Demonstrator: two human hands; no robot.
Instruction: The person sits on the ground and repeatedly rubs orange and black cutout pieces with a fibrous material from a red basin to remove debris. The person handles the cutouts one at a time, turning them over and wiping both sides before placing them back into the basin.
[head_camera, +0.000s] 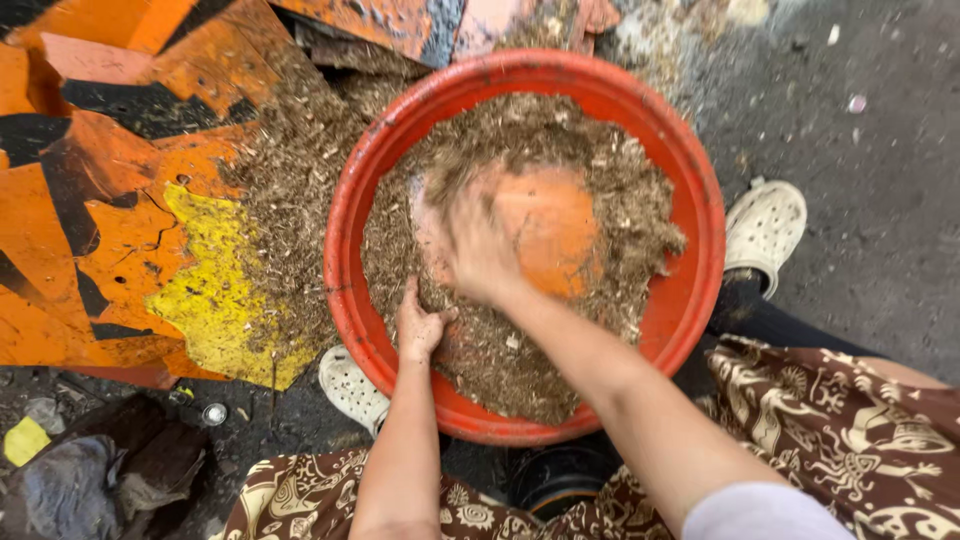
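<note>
A large round orange-red basin (370, 160) sits on the ground below me, partly filled with brown, fibrous, sawdust-like material (610, 190). My right hand (478, 250) is blurred over the middle of the basin, fingers spread in the loose material beside a bare patch of the basin's orange bottom (555, 235). My left hand (420, 325) rests in the material near the basin's near-left wall, fingers curled against it. Neither hand clearly holds anything.
More of the brown material (290, 180) is heaped on the ground left of the basin, over a cracked orange, yellow and black painted slab (130, 230). My white perforated shoes (765, 225) (350, 385) flank the basin. Dark bags (90, 480) lie bottom left. Grey asphalt (880, 150) lies to the right.
</note>
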